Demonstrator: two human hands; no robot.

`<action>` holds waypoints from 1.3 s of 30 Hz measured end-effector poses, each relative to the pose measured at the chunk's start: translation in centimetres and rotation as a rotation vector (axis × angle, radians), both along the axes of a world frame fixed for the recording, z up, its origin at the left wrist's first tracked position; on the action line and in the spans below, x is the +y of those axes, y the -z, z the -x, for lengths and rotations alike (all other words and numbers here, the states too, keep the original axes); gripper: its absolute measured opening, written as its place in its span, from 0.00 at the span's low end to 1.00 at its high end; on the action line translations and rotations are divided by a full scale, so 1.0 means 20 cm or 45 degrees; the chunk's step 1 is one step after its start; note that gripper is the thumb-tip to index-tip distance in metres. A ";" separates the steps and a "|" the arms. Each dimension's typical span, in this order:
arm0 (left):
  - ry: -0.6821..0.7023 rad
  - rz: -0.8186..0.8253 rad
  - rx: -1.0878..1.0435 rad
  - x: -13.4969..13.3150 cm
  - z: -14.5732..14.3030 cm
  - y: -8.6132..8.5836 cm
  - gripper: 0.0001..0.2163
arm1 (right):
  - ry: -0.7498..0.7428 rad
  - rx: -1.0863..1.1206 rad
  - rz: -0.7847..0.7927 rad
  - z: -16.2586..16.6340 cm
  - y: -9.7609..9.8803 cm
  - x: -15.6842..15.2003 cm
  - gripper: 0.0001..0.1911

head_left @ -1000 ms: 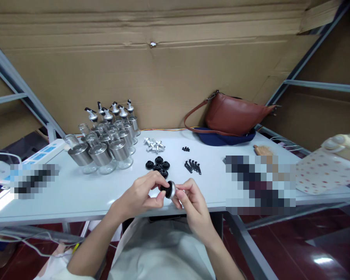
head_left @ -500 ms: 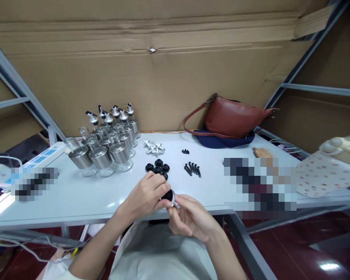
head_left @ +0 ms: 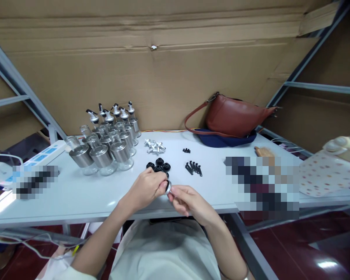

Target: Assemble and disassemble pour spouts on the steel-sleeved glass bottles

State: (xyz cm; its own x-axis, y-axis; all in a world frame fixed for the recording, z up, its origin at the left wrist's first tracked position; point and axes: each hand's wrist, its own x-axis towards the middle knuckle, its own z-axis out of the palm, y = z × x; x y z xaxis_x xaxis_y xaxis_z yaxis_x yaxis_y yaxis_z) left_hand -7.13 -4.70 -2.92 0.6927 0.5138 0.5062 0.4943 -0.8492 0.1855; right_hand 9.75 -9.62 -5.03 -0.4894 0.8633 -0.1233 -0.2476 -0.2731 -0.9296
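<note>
Above the table's front edge, my left hand [head_left: 148, 188] is closed around a black stopper that its fingers mostly hide. Against it sits a silver pourer spout [head_left: 168, 188], its round base facing the stopper. The thumb and fingers of my right hand [head_left: 191, 200] pinch the narrow end of this spout. I cannot tell how tightly the two pieces fit together. Just beyond my left hand lie several loose black stoppers [head_left: 159, 162]. Farther back is a pile of silver spouts [head_left: 154, 147]. Black levers [head_left: 194, 168] and small black caps [head_left: 186, 150] lie to the right.
Several glass bottles with steel bands [head_left: 100, 158] stand at the left, with some spout-topped bottles [head_left: 130, 112] behind. A power strip [head_left: 46, 155] lies along the table's left side. A brown bag [head_left: 236, 116] rests on dark blue cloth [head_left: 226, 139]. Cardboard [head_left: 163, 85] walls the back.
Both hands have shifted slightly up and away from my body with the piece. My left fingers now cover more of the black stopper, and my right hand has turned on the spout.
</note>
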 end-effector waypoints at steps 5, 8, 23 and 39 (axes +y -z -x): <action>-0.149 -0.220 0.012 -0.01 -0.01 0.01 0.17 | 0.091 -0.448 -0.510 -0.03 -0.01 0.06 0.18; -0.271 -0.273 -0.005 -0.02 -0.02 0.01 0.18 | 0.260 -0.672 -0.743 -0.01 0.01 0.05 0.16; -0.286 0.999 -0.348 0.00 -0.02 0.02 0.21 | 0.698 -1.248 -1.677 0.02 0.03 0.08 0.14; -0.224 0.048 -0.240 -0.01 -0.05 0.08 0.04 | 0.866 -0.701 -1.121 0.01 0.06 0.08 0.11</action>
State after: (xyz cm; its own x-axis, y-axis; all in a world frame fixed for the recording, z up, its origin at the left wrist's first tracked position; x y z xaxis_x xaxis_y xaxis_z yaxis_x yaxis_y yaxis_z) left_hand -6.21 -4.95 -4.45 0.4863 0.6388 0.5962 0.5874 -0.7441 0.3183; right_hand 9.56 -8.03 -6.20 0.0229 0.8145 0.5797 0.3863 0.5276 -0.7565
